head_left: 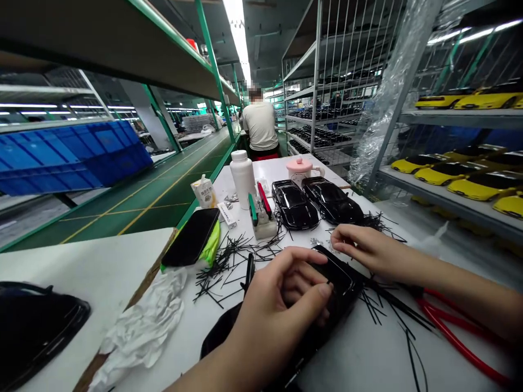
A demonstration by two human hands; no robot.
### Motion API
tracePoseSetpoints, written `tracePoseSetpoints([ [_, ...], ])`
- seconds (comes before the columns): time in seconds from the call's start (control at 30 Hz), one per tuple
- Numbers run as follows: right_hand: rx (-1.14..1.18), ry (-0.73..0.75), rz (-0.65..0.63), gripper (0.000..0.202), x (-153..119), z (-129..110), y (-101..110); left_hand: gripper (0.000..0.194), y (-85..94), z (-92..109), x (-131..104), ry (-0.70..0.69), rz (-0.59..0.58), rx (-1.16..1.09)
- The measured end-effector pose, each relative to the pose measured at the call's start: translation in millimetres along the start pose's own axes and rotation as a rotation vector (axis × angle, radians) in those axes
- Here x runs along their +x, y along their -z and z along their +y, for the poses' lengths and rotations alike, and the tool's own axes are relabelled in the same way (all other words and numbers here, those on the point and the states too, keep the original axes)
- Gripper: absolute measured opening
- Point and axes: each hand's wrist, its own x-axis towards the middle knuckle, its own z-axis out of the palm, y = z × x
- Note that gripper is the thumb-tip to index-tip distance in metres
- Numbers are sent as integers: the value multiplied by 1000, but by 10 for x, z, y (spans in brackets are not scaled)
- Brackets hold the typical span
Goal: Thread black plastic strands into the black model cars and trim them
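Note:
My left hand (pixel 286 305) is over a glossy black model car (pixel 341 275), its fingers curled and the thumb drawn in toward them. A tiny dark bit shows at the thumb tip; what the fingers hold, if anything, is unclear. Much of the car is hidden beneath this hand. Beyond the car's far end, my right hand (pixel 359 245) has its thumb and fingers drawn together beside small clear parts (pixel 316 241) on the white table. Whatever lies between those fingertips is too small to name.
Two black model cars (pixel 295 204) stand farther back. Loose black strips (pixel 232 253) surround a holder (pixel 265 226) with red and green tools. A phone (pixel 192 237), white bottle (pixel 242 177), pink-lidded mug (pixel 300 167), crumpled paper (pixel 143 326) and red-handled tool (pixel 461 337) lie around. A person (pixel 260 125) sits ahead.

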Motion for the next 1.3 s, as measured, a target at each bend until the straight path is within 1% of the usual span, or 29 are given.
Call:
tracePoseSetpoints([
  [0.07,144,-28,-53,35,-74,-162,69,16,-13,10,-4,-27,15,95],
  [0.13,427,-102,-142,39,-160,-309,105,14,-21,14,0,-48,21,174],
  [0.2,743,-171,-222,39,-240,-413,104,13,-27,11,9,-61,15,210],
  [0.23,860,-185,-247,38,-273,-446,93,13,-29,8,13,-67,11,222],
  [0.37,1048,-153,-288,29,-351,-485,24,15,-30,-5,21,-85,1,261],
  [0.47,1105,-168,-279,25,-364,-480,-14,16,-26,-5,21,-76,5,271],
  [0.57,1123,-185,-265,24,-358,-482,-29,17,-20,-3,25,-75,4,280],
  [0.9,1091,-240,-262,32,-336,-511,-22,13,-24,-9,37,-91,-18,259],
  [1.13,1134,-218,-286,26,-352,-479,-50,18,-20,-18,33,-77,-12,291],
  [1.3,1099,-226,-282,31,-356,-479,-55,17,-26,-20,19,-85,-16,296],
])
